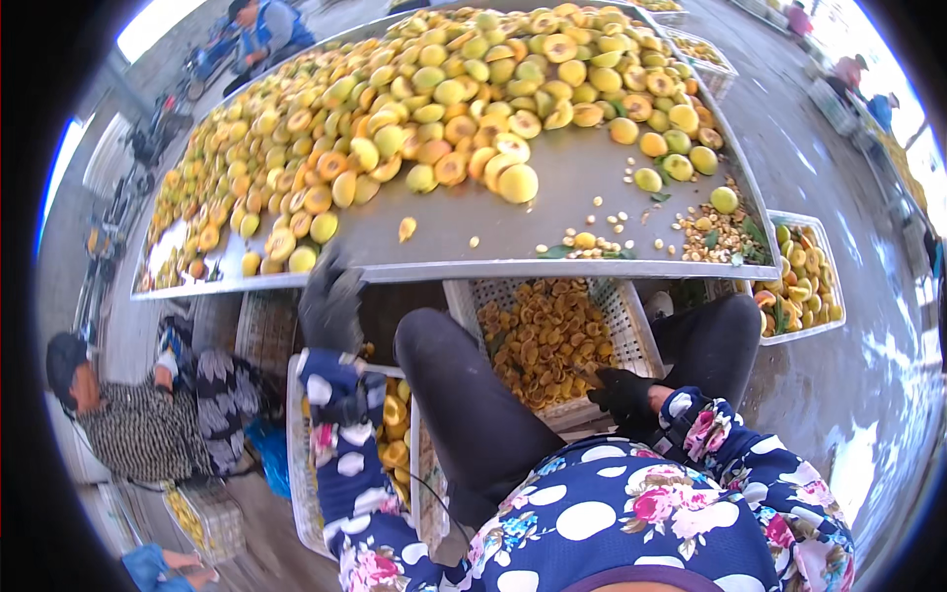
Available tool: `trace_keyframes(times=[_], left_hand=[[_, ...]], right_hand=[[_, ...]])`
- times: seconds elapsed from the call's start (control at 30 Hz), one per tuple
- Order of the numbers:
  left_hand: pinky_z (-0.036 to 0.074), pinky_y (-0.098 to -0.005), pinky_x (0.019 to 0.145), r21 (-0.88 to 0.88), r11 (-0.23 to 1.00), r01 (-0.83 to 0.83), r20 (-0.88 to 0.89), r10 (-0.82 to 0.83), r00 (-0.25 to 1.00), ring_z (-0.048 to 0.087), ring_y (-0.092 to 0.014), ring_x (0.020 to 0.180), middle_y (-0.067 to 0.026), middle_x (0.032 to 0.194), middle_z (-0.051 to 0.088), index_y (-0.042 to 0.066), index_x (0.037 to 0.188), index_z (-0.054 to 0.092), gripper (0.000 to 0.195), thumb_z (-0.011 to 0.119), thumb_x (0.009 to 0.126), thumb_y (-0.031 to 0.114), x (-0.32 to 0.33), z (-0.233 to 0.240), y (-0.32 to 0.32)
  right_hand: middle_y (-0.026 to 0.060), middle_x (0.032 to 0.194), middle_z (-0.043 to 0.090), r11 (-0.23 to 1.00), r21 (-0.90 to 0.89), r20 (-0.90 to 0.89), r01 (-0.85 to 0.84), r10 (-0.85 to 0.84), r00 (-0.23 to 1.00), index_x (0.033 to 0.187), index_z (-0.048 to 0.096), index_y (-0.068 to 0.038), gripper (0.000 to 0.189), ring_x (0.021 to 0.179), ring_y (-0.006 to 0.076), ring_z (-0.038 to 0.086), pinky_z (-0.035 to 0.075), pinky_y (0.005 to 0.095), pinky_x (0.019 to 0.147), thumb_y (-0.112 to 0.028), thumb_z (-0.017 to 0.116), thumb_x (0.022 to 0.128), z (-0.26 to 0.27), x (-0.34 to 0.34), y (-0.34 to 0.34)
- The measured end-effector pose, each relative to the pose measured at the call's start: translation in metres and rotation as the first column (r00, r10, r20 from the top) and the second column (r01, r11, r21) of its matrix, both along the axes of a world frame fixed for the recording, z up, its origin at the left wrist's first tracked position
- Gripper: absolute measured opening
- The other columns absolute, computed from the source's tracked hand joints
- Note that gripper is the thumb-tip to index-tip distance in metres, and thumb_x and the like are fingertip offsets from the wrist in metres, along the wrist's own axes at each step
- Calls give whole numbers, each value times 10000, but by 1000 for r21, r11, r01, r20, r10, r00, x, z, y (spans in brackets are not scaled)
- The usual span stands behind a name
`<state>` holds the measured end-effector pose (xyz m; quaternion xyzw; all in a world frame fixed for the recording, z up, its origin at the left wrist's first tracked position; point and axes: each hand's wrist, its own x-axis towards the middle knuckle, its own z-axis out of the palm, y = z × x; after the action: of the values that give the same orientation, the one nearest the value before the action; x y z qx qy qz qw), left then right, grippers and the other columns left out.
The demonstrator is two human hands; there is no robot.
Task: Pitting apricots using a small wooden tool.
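Observation:
My left hand [331,300], in a dark glove and blurred, is at the front edge of the metal table [444,229], near some yellow peach-like fruits [302,259]. Whether its fingers hold anything is unclear. In a black glove, my right hand [627,396] is low between my knees with its fingers curled. A small brown thing [590,374] shows at its fingertips, too unclear to name. Beside that hand, a white plastic crate [644,333] holds many brownish-orange cut pieces [547,340], apparently halved fruit stones. Halved and whole yellow fruits [459,92] are heaped on the table.
Pale kernels [714,233] and leaves lie at the table's right corner. A crate of yellow fruit [396,422] stands left of my leg, another fruit crate [803,281] at right. A person [140,422] sits at left; another [274,33] is beyond the table.

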<state>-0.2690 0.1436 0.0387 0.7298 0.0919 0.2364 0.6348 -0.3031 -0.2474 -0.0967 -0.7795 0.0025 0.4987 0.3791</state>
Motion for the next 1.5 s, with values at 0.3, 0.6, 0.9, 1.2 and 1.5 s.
trace_keyframes(times=[0.3,0.6,0.9,1.2,1.5], left_hand=[[342,-376,963,952,-35,303,-297,-328,897,440,-311,1127,-148,1177,504,88,1145,532,511,694,670,187,198,-41,-145],[400,-454,931,-806,282,520,70,-827,557,489,-318,1072,-197,1194,458,-8,1265,332,673,638,684,143,164,-25,-141],[268,-478,1027,-925,-100,367,350,-602,718,341,-327,1217,-217,1291,367,-25,1311,261,696,510,815,394,36,8,-173],[260,-475,1036,-918,-51,394,354,-557,751,373,-341,1188,-235,1265,381,-53,1283,288,665,448,856,431,7,12,-203],[270,-470,1033,-868,74,492,404,-472,784,384,-312,1191,-210,1263,406,-59,1263,326,616,398,885,421,-4,-2,-222]], right_hand=[[230,878,597,986,-17,208,-168,168,964,1078,488,23,440,744,313,611,469,375,653,-312,524,795,18,7,1],[59,761,525,786,551,-124,281,-256,959,1130,404,-27,365,582,122,552,462,248,504,-154,557,824,77,19,-12],[48,787,507,721,663,34,201,-297,954,1186,373,-33,412,524,95,505,442,209,453,-99,548,820,159,27,8],[-7,710,485,744,631,113,221,-369,923,1086,441,-75,284,508,58,453,385,218,432,-170,560,846,166,6,19],[181,701,548,871,490,544,23,-327,773,1045,435,22,344,551,303,556,429,365,490,-176,579,804,135,0,21]])
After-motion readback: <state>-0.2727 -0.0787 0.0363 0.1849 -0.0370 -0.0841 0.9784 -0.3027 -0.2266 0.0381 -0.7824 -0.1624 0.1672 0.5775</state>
